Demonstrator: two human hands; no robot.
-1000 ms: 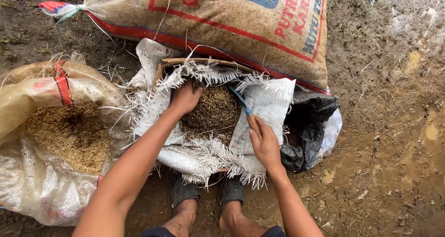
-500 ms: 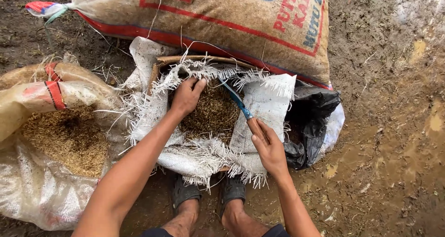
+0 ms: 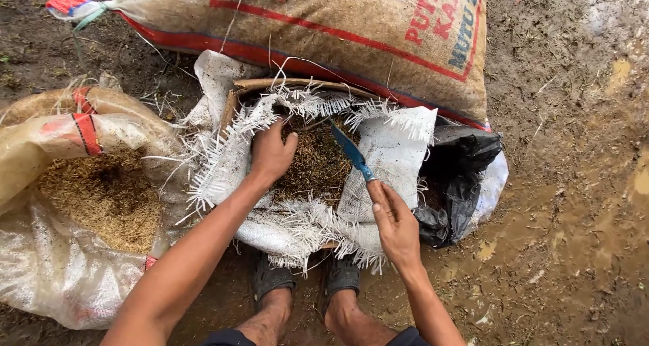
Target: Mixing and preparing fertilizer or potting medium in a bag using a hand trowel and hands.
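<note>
Since 0.5 s ago, left hand (image 3: 272,153) stayed in frayed white sack (image 3: 392,150), fingers half-curled, pressing brown husk (image 3: 318,163). Right hand (image 3: 395,224) at 5 o'clock of the husk, fingers loosely closed round blue knife (image 3: 351,153), blade toward 11 o'clock.

Single camera on my head, facing steeply down, close over the frayed white sack (image 3: 399,150), my feet (image 3: 307,282) just below it
</note>
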